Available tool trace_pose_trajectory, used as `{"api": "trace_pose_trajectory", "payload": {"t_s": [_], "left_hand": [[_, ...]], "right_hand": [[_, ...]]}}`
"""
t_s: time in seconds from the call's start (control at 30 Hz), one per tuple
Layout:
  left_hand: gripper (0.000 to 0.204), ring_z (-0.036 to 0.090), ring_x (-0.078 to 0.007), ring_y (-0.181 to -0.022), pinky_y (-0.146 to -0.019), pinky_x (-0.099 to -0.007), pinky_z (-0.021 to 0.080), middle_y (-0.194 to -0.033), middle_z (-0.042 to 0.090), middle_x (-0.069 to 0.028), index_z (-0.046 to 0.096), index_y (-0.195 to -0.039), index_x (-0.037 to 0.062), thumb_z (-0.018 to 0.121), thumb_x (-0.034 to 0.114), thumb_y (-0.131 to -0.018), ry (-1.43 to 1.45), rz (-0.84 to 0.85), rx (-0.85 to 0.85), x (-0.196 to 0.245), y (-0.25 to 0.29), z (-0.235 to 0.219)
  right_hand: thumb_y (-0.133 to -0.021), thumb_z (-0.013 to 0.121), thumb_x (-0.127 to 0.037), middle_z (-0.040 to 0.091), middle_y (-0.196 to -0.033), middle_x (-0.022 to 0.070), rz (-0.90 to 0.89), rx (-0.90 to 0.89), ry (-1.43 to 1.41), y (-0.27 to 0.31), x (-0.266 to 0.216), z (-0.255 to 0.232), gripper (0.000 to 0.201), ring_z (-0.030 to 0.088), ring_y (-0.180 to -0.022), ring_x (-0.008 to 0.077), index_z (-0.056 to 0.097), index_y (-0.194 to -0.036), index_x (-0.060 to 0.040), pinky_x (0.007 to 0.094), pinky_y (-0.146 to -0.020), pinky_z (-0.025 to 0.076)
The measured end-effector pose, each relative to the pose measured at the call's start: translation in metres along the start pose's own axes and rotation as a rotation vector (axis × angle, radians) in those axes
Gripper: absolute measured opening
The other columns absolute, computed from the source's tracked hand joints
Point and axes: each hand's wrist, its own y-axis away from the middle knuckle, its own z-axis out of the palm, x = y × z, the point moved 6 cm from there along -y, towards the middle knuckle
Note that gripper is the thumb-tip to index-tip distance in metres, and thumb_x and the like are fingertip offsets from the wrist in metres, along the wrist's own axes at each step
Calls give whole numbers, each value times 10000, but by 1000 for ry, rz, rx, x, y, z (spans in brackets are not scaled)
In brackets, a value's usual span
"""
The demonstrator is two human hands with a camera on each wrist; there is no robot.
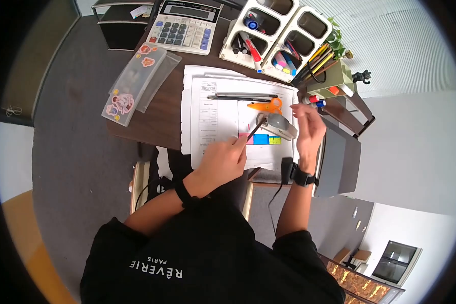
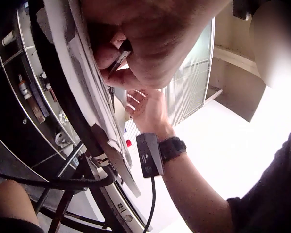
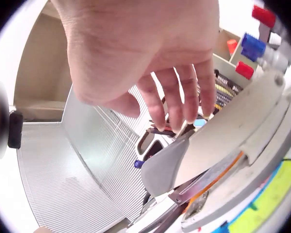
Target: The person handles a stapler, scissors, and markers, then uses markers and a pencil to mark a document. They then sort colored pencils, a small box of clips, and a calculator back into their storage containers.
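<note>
My left hand (image 1: 220,163) holds a thin dark stick-like tool (image 1: 255,129) between thumb and fingers, its far end at the front of a grey and beige stapler (image 1: 282,126). In the left wrist view the tool (image 2: 120,59) shows only in part; its kind I cannot tell. Just right of the stapler, my right hand (image 1: 310,130) is raised with fingers extended, holding nothing. The right wrist view has the stapler (image 3: 228,131) close below those fingers (image 3: 172,104). Orange-handled scissors (image 1: 269,106) lie beyond the stapler, while pink, blue and yellow sticky tabs (image 1: 261,139) lie before it.
Papers (image 1: 207,114) lie under these things, with dark pens (image 1: 245,96) across them. Behind stand a calculator (image 1: 185,30), a white organizer (image 1: 233,38) of markers and a green pencil holder (image 1: 339,76). A stickered case (image 1: 131,86) lies left. Capped markers (image 1: 314,100) lie right.
</note>
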Motion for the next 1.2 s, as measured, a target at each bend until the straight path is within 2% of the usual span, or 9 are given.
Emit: {"api": "trace_pose_trajectory", "payload": {"t_s": [0.1,0.2,0.3,0.33,0.43,0.63,0.73,0.97,1.2], "left_hand": [[264,612,-271,-538,-493,-364,464,-714,632,-161,680,-1096,-39,664,-8,-834,179,-14,97,-2,-2,-12],[274,533,-107,-531,-495,-245,399,-698,617,-82,711,-1095,-12,704,-46,-823,401,-122,120,1,-8,-32],[258,499,-112,-503,-478,-277,398,-676,605,-73,710,-1085,-16,706,-19,-827,519,-101,100,1,-13,-28],[250,466,-49,-537,-486,-232,383,-671,592,-18,719,-1105,-2,714,4,-856,616,-113,70,8,-15,-27],[249,500,-38,-560,-502,-218,403,-690,615,-13,721,-1119,6,705,4,-870,716,-64,-54,12,-16,-17],[199,547,-55,-578,-517,-214,434,-722,647,-38,713,-1074,-28,714,12,-879,807,-135,-227,2,-12,-3],[172,555,-66,-570,-502,-221,435,-726,648,-49,707,-1053,-54,711,17,-895,913,-167,-263,-8,-9,-4],[146,553,-77,-549,-479,-231,439,-700,630,-56,701,-1039,-77,668,19,-934,1022,-182,-306,-7,-9,-6],[161,568,-83,-539,-481,-233,441,-681,630,-62,698,-1034,-75,640,55,-958,1036,-199,-341,-8,-7,-4]], "right_hand": [[-870,697,-128,673,-1135,191,-172,-27,359,31,-28,1,318,626,-1086,353,663,-1159,1,416,-965,473],[-848,713,-79,647,-1150,190,-229,141,339,66,-29,4,381,597,-1098,375,636,-1216,-17,416,-971,461],[-898,655,3,683,-973,113,-56,246,-68,94,-11,9,267,645,-913,186,657,-1165,25,305,-848,498],[-918,643,22,685,-880,59,27,255,-218,98,-10,14,245,624,-801,100,665,-1161,33,245,-756,498],[-924,671,5,704,-872,65,181,116,-542,96,-9,28,222,592,-692,80,669,-1142,46,224,-631,482],[-955,642,0,708,-876,79,82,70,-662,88,-16,29,152,558,-654,77,666,-1100,42,231,-585,458],[-962,635,-9,718,-923,107,164,84,-762,88,-13,35,139,549,-636,82,665,-1087,45,233,-580,457],[-975,628,-39,724,-1021,144,193,-48,-722,81,-13,46,134,549,-631,84,668,-1082,31,237,-571,460],[-956,657,-31,713,-876,92,199,-7,-755,81,-13,50,119,550,-617,80,683,-1056,28,229,-559,439]]}}
